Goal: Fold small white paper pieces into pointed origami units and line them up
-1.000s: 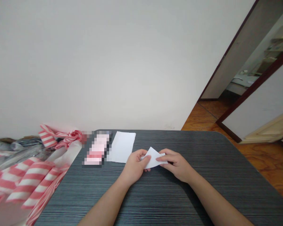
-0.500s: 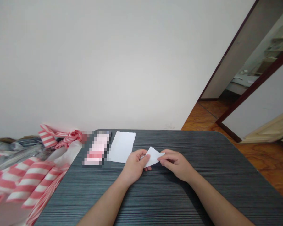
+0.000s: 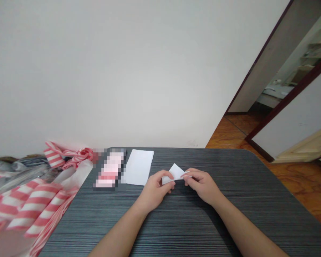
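A small folded white paper (image 3: 177,172) with a pointed top is held above the table between both hands. My left hand (image 3: 157,188) pinches its left part between thumb and fingers. At the paper's right end, my right hand (image 3: 202,184) has thumb and forefinger closed on the edge. Fingers cover both ends, so the full fold cannot be made out. Left of my hands, a stack of white paper sheets (image 3: 139,166) lies flat on the dark table (image 3: 160,228).
A blurred-out pink and white item (image 3: 110,169) lies left of the sheets. Red-and-white striped cloth (image 3: 33,203) and clear plastic are heaped beside the table's left edge. A pale wall (image 3: 139,78) rises behind; a doorway stands at the right.
The folded paper has tilted, its point shifting slightly right and up. My left fingers have moved over its front lower edge, while my right hand keeps its pinch nearly in place.
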Motion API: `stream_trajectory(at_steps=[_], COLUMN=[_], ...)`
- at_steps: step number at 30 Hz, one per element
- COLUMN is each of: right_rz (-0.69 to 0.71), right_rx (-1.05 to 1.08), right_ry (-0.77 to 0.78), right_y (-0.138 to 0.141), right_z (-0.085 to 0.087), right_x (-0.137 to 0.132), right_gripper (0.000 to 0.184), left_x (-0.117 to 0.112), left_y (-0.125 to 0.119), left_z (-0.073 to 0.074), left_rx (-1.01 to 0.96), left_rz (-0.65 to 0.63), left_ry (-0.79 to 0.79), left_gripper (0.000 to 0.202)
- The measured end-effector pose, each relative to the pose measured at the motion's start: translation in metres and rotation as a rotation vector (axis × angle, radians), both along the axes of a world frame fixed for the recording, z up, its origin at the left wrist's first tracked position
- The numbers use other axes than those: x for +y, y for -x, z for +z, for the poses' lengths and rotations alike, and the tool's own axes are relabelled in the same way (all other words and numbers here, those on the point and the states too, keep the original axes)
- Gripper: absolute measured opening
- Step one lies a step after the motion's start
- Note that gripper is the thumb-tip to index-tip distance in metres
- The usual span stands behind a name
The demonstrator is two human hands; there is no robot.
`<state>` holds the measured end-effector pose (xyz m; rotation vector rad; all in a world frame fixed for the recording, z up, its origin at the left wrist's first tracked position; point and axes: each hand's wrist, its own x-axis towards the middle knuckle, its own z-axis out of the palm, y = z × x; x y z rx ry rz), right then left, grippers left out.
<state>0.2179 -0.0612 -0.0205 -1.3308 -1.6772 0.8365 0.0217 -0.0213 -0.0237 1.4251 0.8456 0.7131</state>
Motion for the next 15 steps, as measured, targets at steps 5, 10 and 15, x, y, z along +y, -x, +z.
stream_trajectory(at_steps=[5,10,15], right_rz=[0.006,0.013,-0.021], right_rx=[-0.003,0.001,-0.001], right_ry=[-0.010,-0.013,0.003], right_y=[0.0004,0.0001,0.0003], right_z=[0.0005,0.0028,0.0047], right_x=[-0.0003,-0.0016,-0.0035], right_gripper=[0.025,0.027,0.028], left_x=[0.0023,0.0031,0.0046], left_y=[-0.0001,0.0005,0.0009], left_z=[-0.0020,0.0021,0.0035], left_rx=[0.033,0.040,0.000], left_rz=[0.053,0.077,0.094], left_ry=[-0.049,-0.098,-0.008], left_gripper=[0.017,0.022,0.025])
